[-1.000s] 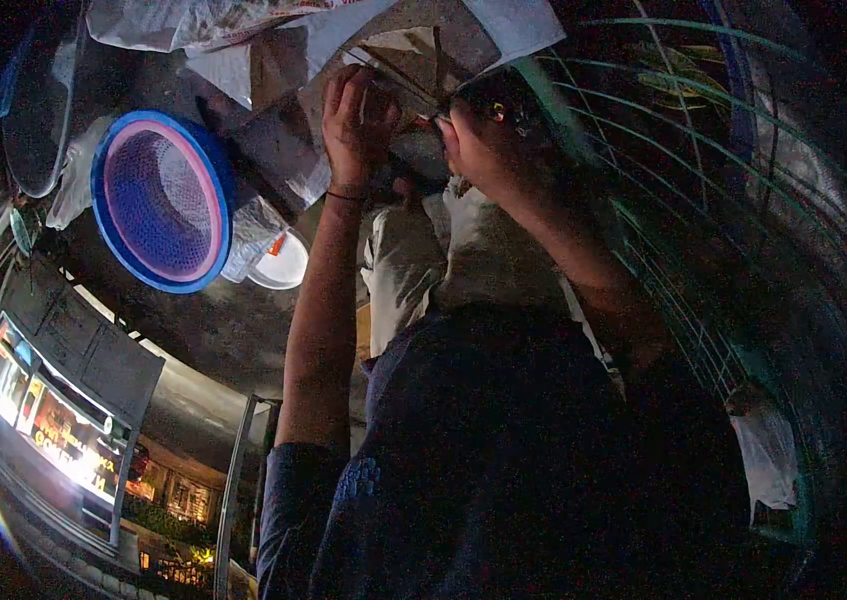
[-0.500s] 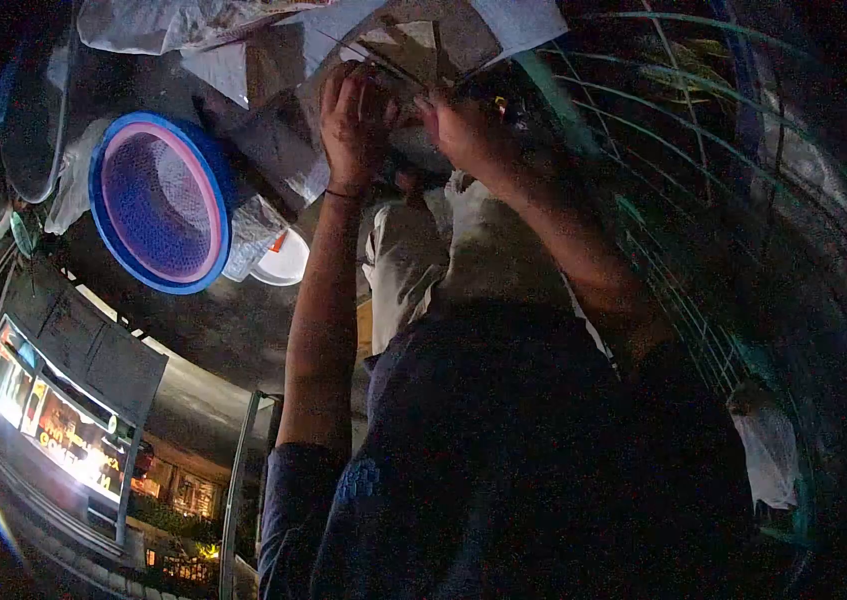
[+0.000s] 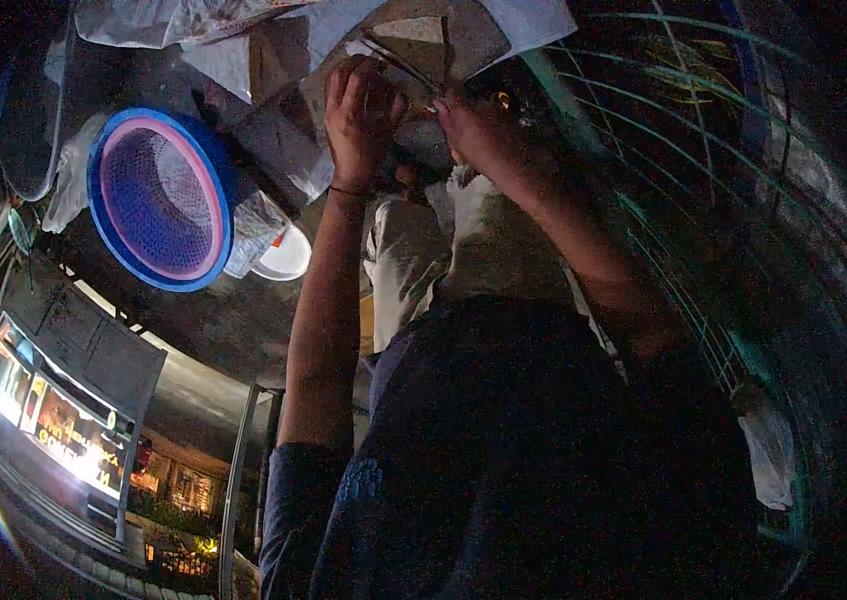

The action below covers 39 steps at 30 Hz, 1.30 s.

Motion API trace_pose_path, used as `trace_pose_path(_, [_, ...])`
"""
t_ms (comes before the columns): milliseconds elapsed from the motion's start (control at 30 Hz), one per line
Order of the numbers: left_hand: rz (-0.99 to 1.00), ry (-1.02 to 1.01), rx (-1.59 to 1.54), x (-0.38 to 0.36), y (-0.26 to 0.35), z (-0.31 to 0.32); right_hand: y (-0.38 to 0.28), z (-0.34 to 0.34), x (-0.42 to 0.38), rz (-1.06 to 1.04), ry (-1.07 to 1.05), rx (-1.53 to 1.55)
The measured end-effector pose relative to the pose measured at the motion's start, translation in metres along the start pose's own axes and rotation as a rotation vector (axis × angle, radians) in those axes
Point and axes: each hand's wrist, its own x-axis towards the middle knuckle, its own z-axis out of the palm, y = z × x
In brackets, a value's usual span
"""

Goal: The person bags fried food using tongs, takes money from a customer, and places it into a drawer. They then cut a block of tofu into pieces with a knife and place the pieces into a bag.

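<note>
My left hand is raised at the top middle, its fingers curled inward near a flat brown and grey piece with a straight dark edge. What lies inside the fingers is hidden. On the other side, my right hand has its fingers pressed together close to the lower end of that edge. Darkness and blur keep me from making out what it grips. White sheet-like material spreads behind and above both hands.
A blue basket with a pink rim is at the left, beside a white round container and clear plastic. Green metal bars curve along the right. A pale plastic bag hangs lower right. A lit sign glows lower left.
My right hand has shifted slightly right and down, its fingers now lower along the brown piece. The left hand stays curled in nearly the same place.
</note>
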Motion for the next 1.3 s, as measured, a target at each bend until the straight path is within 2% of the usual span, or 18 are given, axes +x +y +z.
trace_pose_path(67, [-0.05, -0.008, -0.04, 0.004, 0.006, -0.004, -0.001, -0.001, 0.006, 0.322, -0.296, 0.183])
trace_pose_path(100, [-0.102, -0.013, -0.081, 0.008, 0.01, -0.006, -0.002, -0.001, 0.007, 0.323, -0.294, 0.183])
trace_pose_path(167, [-0.072, -0.02, -0.056, 0.008, 0.005, -0.004, -0.003, 0.0, 0.005, 0.198, -0.162, 0.044])
trace_pose_path(200, [-0.047, -0.03, -0.028, 0.007, 0.002, -0.003, -0.002, 0.002, 0.001, 0.199, -0.163, 0.045])
trace_pose_path(267, [-0.062, -0.03, -0.028, 0.006, 0.002, -0.001, 0.001, 0.008, -0.01, 0.352, -0.037, 0.46])
trace_pose_path(300, [-0.081, -0.032, -0.029, 0.006, 0.004, -0.002, 0.013, 0.014, -0.026, 0.353, -0.04, 0.46])
trace_pose_path(367, [-0.08, -0.03, -0.065, 0.008, 0.005, -0.003, 0.034, 0.018, -0.046, 0.302, -0.195, -0.023])
trace_pose_path(533, [-0.034, -0.037, -0.025, 0.004, 0.003, -0.004, 0.005, -0.014, -0.034, 0.15, -0.008, -0.099])
trace_pose_path(567, [-0.088, -0.019, -0.068, 0.004, 0.007, -0.005, -0.003, -0.021, -0.029, 0.113, 0.038, -0.117])
trace_pose_path(600, [-0.141, -0.002, -0.111, 0.004, 0.008, -0.005, -0.009, -0.026, -0.024, 0.112, 0.04, -0.116])
trace_pose_path(700, [-0.092, 0.091, -0.179, 0.003, 0.01, -0.002, -0.023, -0.039, -0.013, 0.101, 0.049, 0.042])
trace_pose_path(933, [-0.195, 0.024, -0.162, 0.006, 0.016, -0.007, -0.025, -0.042, -0.01, 0.109, -0.011, 0.055])
trace_pose_path(1100, [-0.065, 0.109, -0.13, 0.003, 0.01, -0.001, -0.021, -0.03, -0.008, 0.064, 0.036, -0.005])
trace_pose_path(1300, [-0.064, 0.117, -0.1, 0.001, 0.006, 0.002, -0.016, -0.012, 0.005, 0.04, 0.111, 0.022])
